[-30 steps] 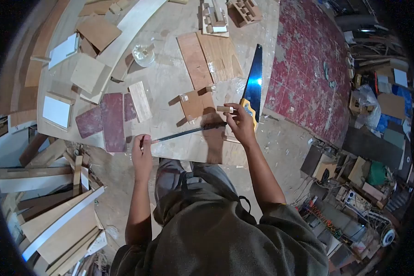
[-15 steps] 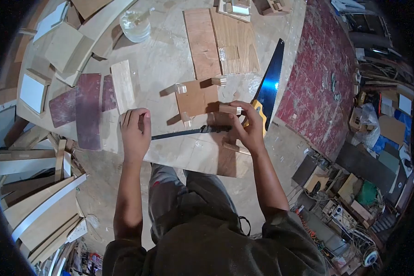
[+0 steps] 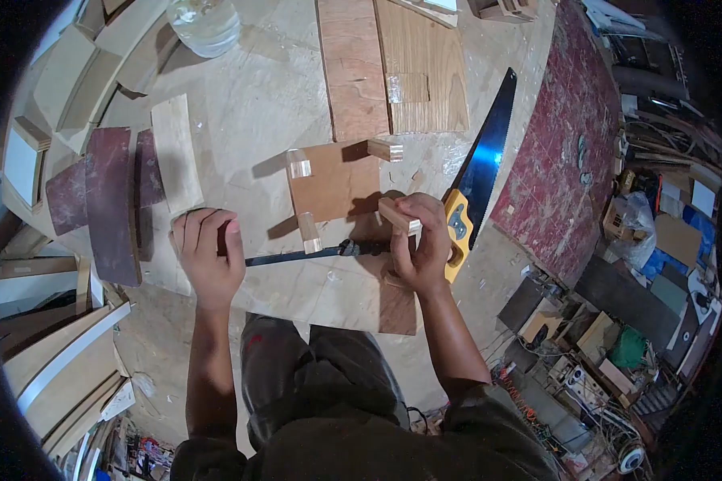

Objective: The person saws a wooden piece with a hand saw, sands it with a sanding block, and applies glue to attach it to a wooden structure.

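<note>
Between the thumb and fingers of my right hand (image 3: 423,244) is a small wooden block (image 3: 399,215), held over the right edge of a brown wooden panel (image 3: 333,188). Similar blocks stand at the panel's other corners: one at far left (image 3: 298,163), one at near left (image 3: 309,232), one at far right (image 3: 385,150). My left hand (image 3: 209,255) is loosely curled at the table's near left, thumb apart from the fingers, with nothing visible in it. A thin black bar with a dark knob (image 3: 348,248) runs between my hands, its left end beside my left thumb.
A handsaw with a yellow handle (image 3: 457,228) lies right of my right hand. Purple-brown boards (image 3: 112,204) and a pale wood strip (image 3: 176,152) lie at left. A water-filled container (image 3: 204,28) stands at far left, larger boards (image 3: 351,72) beyond the panel.
My view has come closer to the table. The block in my right hand has tilted and now sits nearer its fingertips. My left hand has moved left and its thumb has parted from the fingers.
</note>
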`<state>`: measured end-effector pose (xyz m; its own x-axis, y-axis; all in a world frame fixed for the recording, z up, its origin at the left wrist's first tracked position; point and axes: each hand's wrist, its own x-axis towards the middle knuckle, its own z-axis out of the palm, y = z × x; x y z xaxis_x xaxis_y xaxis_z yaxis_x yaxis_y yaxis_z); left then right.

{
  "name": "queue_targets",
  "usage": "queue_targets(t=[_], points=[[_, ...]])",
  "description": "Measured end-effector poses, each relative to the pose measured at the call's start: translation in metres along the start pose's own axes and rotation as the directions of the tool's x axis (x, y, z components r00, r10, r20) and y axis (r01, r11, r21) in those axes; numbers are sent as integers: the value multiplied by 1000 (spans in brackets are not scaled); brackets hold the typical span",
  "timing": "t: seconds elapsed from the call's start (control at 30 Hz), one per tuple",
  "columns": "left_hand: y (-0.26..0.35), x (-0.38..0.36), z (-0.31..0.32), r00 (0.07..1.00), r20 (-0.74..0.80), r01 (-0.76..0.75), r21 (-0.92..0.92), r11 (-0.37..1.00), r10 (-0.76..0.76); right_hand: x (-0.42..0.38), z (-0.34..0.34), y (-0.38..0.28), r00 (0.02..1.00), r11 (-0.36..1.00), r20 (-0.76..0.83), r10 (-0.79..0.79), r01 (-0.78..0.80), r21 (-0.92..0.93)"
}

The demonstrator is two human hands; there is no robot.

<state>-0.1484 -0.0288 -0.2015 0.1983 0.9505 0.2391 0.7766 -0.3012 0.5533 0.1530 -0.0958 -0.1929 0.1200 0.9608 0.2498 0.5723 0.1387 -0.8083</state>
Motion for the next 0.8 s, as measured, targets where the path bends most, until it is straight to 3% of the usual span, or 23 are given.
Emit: queue_targets(t=[0.17, 0.23, 0.3, 0.6, 0.7, 0.8], points=[[-1, -1, 1, 1000, 26, -13, 5, 1000, 13, 1, 5, -3, 999, 997, 3, -34, 34, -63], [-1, 0, 2, 1000, 20, 0, -3, 1000, 0, -1, 6, -2, 995, 995, -37, 95, -94, 22], [-1, -1, 2, 1000, 23, 4, -6, 1000, -4, -1, 5, 1, 993, 993, -39, 112, -110, 42], [1, -1, -1, 999, 25, 22, -48, 999, -20, 0, -7, -4, 1000, 998, 30, -9, 11, -62], [0, -2, 0, 1000, 16, 21, -32, 999, -21, 0, -8, -5, 997, 998, 73, 22, -17, -67], [1, -1, 1, 1000, 8, 14, -48, 999, -14, -6, -6, -1, 997, 997, 6, 74, -74, 23]])
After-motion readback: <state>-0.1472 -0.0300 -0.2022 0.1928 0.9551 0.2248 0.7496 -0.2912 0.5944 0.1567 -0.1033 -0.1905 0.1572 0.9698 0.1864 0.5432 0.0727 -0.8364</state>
